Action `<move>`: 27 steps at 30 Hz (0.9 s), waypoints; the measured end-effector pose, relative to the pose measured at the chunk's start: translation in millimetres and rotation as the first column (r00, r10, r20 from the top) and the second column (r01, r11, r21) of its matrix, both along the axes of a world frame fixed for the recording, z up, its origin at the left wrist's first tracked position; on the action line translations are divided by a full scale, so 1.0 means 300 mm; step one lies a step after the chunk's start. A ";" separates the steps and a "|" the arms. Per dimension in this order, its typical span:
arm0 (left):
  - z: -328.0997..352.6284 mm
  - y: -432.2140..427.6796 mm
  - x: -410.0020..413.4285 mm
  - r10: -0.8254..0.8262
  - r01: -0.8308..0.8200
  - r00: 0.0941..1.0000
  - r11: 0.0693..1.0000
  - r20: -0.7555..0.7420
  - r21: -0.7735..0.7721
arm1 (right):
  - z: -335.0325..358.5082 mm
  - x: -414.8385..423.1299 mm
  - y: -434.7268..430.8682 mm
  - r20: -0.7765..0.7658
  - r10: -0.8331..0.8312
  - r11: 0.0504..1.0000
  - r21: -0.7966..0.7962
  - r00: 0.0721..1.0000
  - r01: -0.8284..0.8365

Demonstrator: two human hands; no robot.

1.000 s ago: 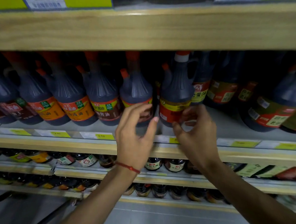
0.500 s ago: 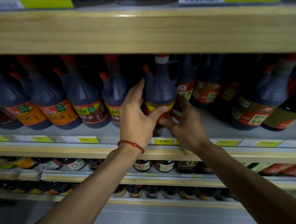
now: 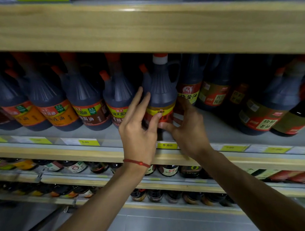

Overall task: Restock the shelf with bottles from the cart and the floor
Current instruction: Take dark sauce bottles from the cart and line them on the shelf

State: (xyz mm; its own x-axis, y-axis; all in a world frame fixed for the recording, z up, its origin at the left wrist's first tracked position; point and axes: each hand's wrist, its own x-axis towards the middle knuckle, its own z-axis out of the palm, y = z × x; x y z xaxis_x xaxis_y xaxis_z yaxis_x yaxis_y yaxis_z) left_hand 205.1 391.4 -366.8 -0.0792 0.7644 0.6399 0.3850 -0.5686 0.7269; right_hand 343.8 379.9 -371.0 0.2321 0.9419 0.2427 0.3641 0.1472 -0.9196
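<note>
Step in hand, as I judge it: seating one dark bottle (image 3: 160, 95) with a white-collared cap on the shelf (image 3: 216, 133), just behind the 5.80 price tag (image 3: 167, 145). Left hand (image 3: 139, 132) is half open, thumb on the label and fingers spread along the bottle's left side; right hand (image 3: 187, 128) cups its right side, blurred, so a loose two-handed hold. Next move likely calls for nudging it square, label forward, then letting go; count: one bottle handled, roughly ten front-row bottles on this shelf, two hands, no cart visible.
</note>
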 end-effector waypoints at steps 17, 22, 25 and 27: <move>-0.055 -0.021 -0.030 0.097 -0.067 0.989 0.968 0.113 -0.242 | 0.014 0.031 0.000 0.054 0.054 0.999 0.004 0.997 -0.054; -0.065 -0.018 -0.030 0.106 -0.097 0.994 0.970 0.028 -0.222 | 0.005 0.034 -0.001 0.090 0.055 0.998 -0.003 0.994 -0.055; -0.072 -0.022 -0.036 0.095 -0.101 0.995 0.976 -0.037 -0.195 | -0.001 0.030 0.001 0.130 0.045 0.999 -0.017 0.990 -0.043; -0.065 -0.027 -0.042 0.072 -0.087 0.994 0.976 -0.081 -0.200 | 0.014 0.019 -0.008 0.138 0.052 0.998 -0.040 0.989 -0.047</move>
State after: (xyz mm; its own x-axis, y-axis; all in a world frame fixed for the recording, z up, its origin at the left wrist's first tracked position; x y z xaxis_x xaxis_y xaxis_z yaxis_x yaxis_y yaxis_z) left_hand 192.6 383.4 -386.3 -0.1039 0.8719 0.4786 0.4789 -0.3779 0.7924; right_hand 349.6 377.5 -366.9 0.1518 0.9603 0.2340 0.4816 0.1349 -0.8660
